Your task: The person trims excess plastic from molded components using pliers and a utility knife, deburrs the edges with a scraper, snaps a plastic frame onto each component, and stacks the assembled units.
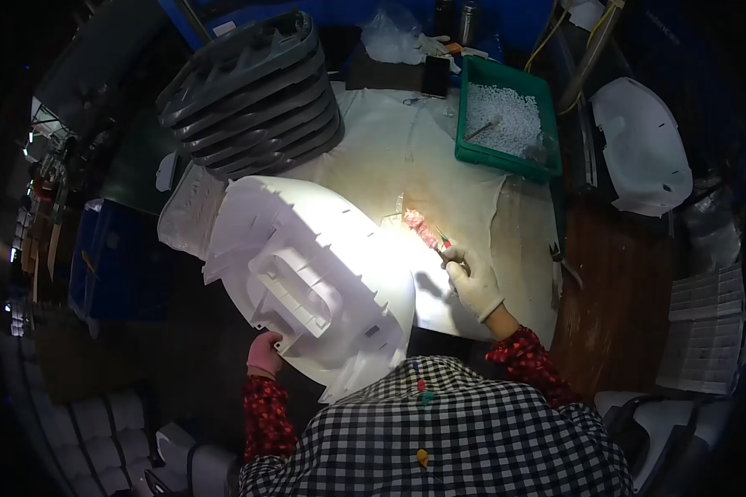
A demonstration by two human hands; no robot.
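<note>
A large white moulded plastic shell (pixel 340 248) with a raised oval opening lies tilted across the near left of the table, its ribbed inside facing up. My left hand (pixel 264 354), in a pink glove, is closed on the shell's lower left edge; its fingertips are partly hidden. To the right of the shell, my right hand (pixel 476 284), in a white glove, pinches a small hand tool (pixel 447 243) with a red part and a thin tip. Its exact kind is unclear. Just beyond that hand, a crumpled pink-and-white cloth (pixel 421 227) lies on the sheet.
Stacked dark grey plastic parts (pixel 253 103) stand at the back left. A green tray (pixel 553 161) holds small white pieces at the back right. A phone (pixel 436 76) and a clear bag (pixel 392 35) lie at the back. Another white shell (pixel 642 145) stands far right.
</note>
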